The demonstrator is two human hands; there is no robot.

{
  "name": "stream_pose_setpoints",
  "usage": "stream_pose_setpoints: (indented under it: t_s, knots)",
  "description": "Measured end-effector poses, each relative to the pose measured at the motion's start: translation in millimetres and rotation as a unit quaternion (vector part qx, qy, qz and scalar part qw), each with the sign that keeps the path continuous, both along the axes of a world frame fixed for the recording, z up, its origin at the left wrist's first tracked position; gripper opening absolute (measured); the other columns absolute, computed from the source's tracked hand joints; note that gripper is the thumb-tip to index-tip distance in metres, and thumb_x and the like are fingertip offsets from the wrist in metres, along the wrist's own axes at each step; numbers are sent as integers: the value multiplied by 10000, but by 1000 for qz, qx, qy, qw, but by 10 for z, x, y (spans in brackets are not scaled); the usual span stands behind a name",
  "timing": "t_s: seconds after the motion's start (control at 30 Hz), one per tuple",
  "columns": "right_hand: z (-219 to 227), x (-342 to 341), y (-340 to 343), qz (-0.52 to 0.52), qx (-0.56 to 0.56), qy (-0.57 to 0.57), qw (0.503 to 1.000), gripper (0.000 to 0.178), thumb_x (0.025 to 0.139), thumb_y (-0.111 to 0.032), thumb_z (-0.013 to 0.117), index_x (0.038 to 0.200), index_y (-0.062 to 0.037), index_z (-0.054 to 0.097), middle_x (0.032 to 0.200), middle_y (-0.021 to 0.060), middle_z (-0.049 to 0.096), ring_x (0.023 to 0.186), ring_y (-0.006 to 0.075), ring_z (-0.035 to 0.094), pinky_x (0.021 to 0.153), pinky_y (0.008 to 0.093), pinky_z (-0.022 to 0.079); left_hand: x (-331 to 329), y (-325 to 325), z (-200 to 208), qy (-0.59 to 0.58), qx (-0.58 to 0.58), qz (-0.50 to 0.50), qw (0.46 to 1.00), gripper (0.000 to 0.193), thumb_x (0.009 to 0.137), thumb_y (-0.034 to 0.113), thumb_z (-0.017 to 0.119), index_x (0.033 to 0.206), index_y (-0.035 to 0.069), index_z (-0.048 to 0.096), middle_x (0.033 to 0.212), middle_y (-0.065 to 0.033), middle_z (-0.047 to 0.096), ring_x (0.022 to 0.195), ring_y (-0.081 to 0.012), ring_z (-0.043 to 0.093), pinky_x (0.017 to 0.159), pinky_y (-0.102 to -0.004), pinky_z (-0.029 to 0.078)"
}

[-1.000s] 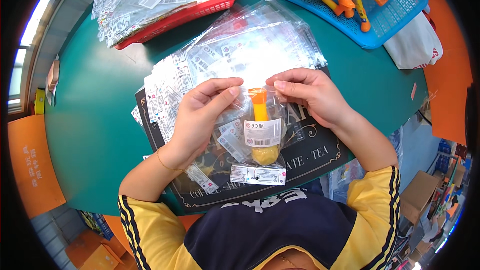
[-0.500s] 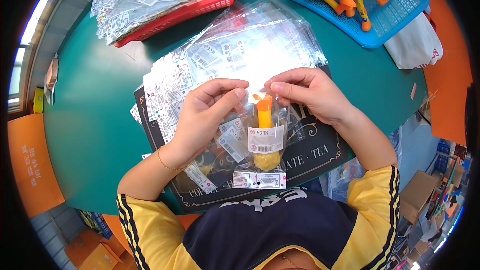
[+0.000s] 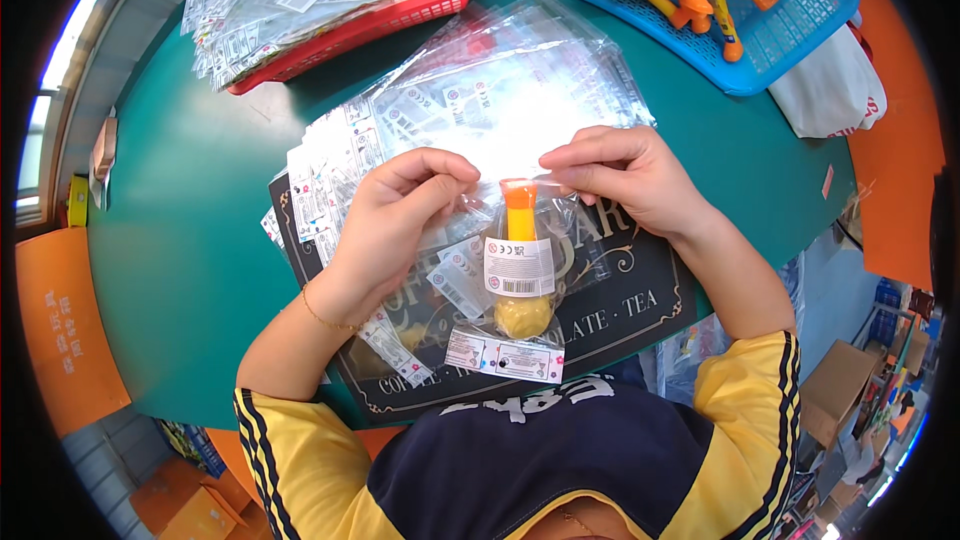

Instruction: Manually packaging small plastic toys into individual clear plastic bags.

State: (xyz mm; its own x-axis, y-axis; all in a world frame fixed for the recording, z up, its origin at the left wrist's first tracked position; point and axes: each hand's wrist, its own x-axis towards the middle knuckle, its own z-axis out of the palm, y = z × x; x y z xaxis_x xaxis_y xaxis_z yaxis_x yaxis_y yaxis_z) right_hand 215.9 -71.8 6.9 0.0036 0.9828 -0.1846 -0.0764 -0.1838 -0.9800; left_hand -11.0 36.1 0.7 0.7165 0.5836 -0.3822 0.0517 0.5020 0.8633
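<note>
A clear plastic bag (image 3: 505,355) hangs flat in front of me, its mouth stretched between my two hands. Inside lies a toy (image 3: 520,225) with a yellow stick, an orange flared end towards the mouth and a round golden end towards me. A white label sits over its middle. My left hand (image 3: 395,215) pinches the left corner of the mouth between thumb and fingers; my right hand (image 3: 640,185) pinches the right corner likewise. Beneath both hands spreads a pile of flat clear bags (image 3: 430,105) with printed strips, partly whitened by glare, on a black mat (image 3: 620,325).
A red basket (image 3: 390,25) heaped with bags stands at the far left. At the far right a blue basket (image 3: 790,40) holds several similar golden-ended toys, beside a white bag (image 3: 835,90). All rest on a green table (image 3: 190,240). Cardboard boxes (image 3: 840,390) are at the right.
My hands have drawn apart, the left going left and the right moving slightly up and right, pulling the bag's mouth wide. The toy and bag have shifted a little left.
</note>
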Motion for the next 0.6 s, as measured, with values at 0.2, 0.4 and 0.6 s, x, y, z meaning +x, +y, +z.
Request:
stream_pose_setpoints:
  t_s: [0.2, 0.4, 0.6]
  knots:
    - [-110, 65, 29, 45, 96, -23, 994, 321, 743, 124, 509, 936, -27, 718, 826, 46, 617, 743, 106, 562, 639, 223, 454, -2, 46, 21, -45, -46, -21, 998, 54, 891, 26, 542, 882, 45, 591, 868, 10, 562, 765, -46, 508, 739, -190, 441]
    - [-56, 189, 51, 116, 90, -3, 989, 268, 765, 119, 515, 890, -19, 709, 858, 56, 613, 745, 110, 560, 654, 231, 457, -18, 99, 41, -66, 41, -114, 991, 84, 924, 35, 505, 880, 45, 576, 895, 9, 557, 829, -56, 527, 785, -206, 448]
    - [-10, 200, 62, 152, 142, -57, 976, 196, 815, 79, 545, 900, -15, 694, 882, 56, 606, 747, 114, 553, 667, 233, 453, -15, 111, 19, -49, 37, -125, 990, 81, 936, 42, 495, 903, 38, 569, 904, 9, 554, 846, -59, 533, 785, -202, 447]
